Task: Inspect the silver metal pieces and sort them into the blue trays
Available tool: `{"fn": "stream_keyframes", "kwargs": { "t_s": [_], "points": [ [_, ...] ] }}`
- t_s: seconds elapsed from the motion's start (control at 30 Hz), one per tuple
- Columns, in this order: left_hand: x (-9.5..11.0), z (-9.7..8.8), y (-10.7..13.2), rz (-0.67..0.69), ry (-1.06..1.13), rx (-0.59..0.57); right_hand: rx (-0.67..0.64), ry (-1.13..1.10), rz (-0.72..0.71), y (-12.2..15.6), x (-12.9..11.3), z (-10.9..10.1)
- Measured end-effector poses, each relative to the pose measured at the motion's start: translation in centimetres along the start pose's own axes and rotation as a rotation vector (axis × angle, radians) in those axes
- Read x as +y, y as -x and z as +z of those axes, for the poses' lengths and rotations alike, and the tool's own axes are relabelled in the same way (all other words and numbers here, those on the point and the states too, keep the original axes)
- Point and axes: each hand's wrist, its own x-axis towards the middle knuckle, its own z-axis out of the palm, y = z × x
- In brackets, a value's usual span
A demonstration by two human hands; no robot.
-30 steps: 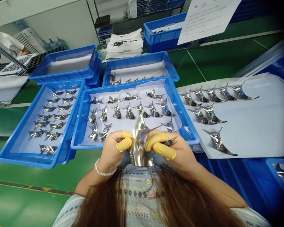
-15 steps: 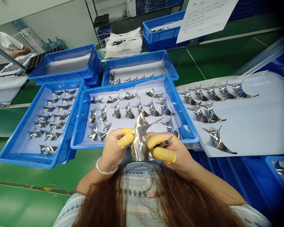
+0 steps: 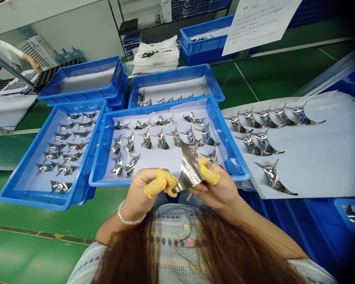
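A shiny curved metal piece with pointed corners (image 3: pixel 189 165) is held up in front of my chest, its lower face showing faint raised or engraved marks. My left hand (image 3: pixel 149 187), in yellow finger cots, pinches its lower left corner. My right hand (image 3: pixel 217 183), also with yellow finger cots, grips its right edge; a thin light-coloured stick end shows beneath that hand, its kind unclear. Just beyond both hands lies a blue tray (image 3: pixel 168 183) lined with white paper, holding several similar metal pieces (image 3: pixel 161 139).
On the left stands another blue tray (image 3: pixel 20 181) of metal pieces. White paper (image 3: pixel 316 157) on the right carries several more. Behind are stacked blue trays (image 3: pixel 79 94) and a hanging written sheet (image 3: pixel 258 27). A person's hand (image 3: pixel 34 64) works at far left.
The metal piece has been turned, so a different face with marks shows, and its wide end now slants down left. My left fingers have shifted to its lower corner. The far person's hand moved.
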Motion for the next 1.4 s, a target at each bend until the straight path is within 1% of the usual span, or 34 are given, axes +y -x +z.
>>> {"fn": "stream_keyframes", "kwargs": {
  "t_s": [0.1, 0.2, 0.27, 0.33, 0.4, 0.47, 0.6, 0.7, 0.83, 0.93, 1.07, 1.2, 1.4],
  "points": [
    [0.2, 0.0, 0.4, 0.026, 0.001, -0.041, 0.039, -0.053, 0.035, -0.2, 0.1, 0.0],
    [0.4, 0.0, 0.5, 0.044, 0.006, -0.061, 0.043, -0.066, 0.067, -0.5, 0.3, -0.2],
    [0.3, 0.0, 0.3, 0.045, 0.015, -0.063, 0.048, -0.049, 0.061, -0.5, 0.5, -0.3],
    [0.1, -0.1, 0.0, 0.068, 0.015, -0.033, 0.048, 0.005, 0.021, -0.5, 0.5, -0.5],
    [-0.2, -0.3, -0.4, 0.106, -0.016, 0.013, 0.050, 0.099, -0.049, -0.5, 0.5, -0.7],
    [-0.3, -0.5, -0.6, 0.143, -0.074, 0.049, 0.043, 0.248, -0.132, -0.4, 0.3, -0.9],
    [-0.2, -0.8, -0.7, 0.232, -0.121, 0.041, -0.029, 0.588, -0.298, 0.0, -0.4, -1.3],
    [0.0, -1.0, -0.4, 0.298, -0.240, 0.040, -0.051, 0.695, -0.360, 0.2, -0.9, -1.5],
    [0.0, -1.2, -0.3, 0.422, -0.391, 0.016, -0.043, 0.719, -0.356, 0.2, -1.0, -1.6],
    [0.0, -1.3, -0.3, 0.507, -0.449, -0.025, -0.042, 0.739, -0.344, 0.2, -0.8, -1.8],
    [0.0, -1.3, -0.2, 0.605, -0.488, -0.049, -0.007, 0.776, -0.339, 0.3, -0.6, -2.1],
    [0.1, -1.2, -0.1, 0.663, -0.526, -0.055, -0.013, 0.764, -0.324, 0.2, -0.8, -1.9],
    [0.2, -1.3, -0.1, 0.705, -0.541, -0.074, -0.021, 0.766, -0.307, 0.0, -1.0, -1.4]
  ]
}}
